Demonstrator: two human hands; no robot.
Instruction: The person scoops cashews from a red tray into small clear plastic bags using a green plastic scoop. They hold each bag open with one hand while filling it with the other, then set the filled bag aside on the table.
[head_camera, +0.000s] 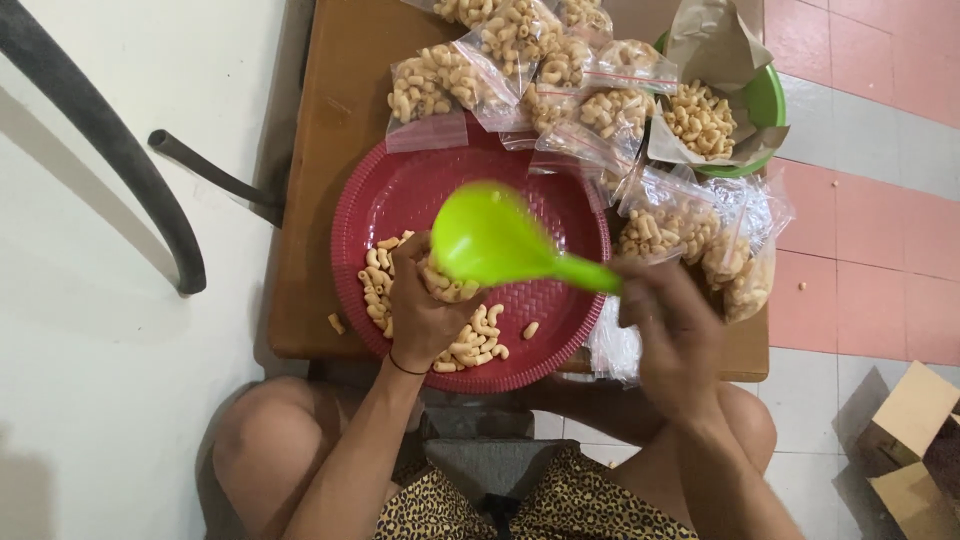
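Now your left hand (425, 310) is cupped over the macaroni snacks (470, 340) in the red tray (560, 215), its grip closed on a handful. Keep it low, so no pieces roll onto the surface (310, 200). Your right hand (675, 335) holds the green scoop (490, 238) by its handle, grip tight; keep the bowl level above the tray, near the filled bags (560, 90).

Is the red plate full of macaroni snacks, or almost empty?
Partly filled: snacks cover only the red plate near the left hand; the rest is bare.
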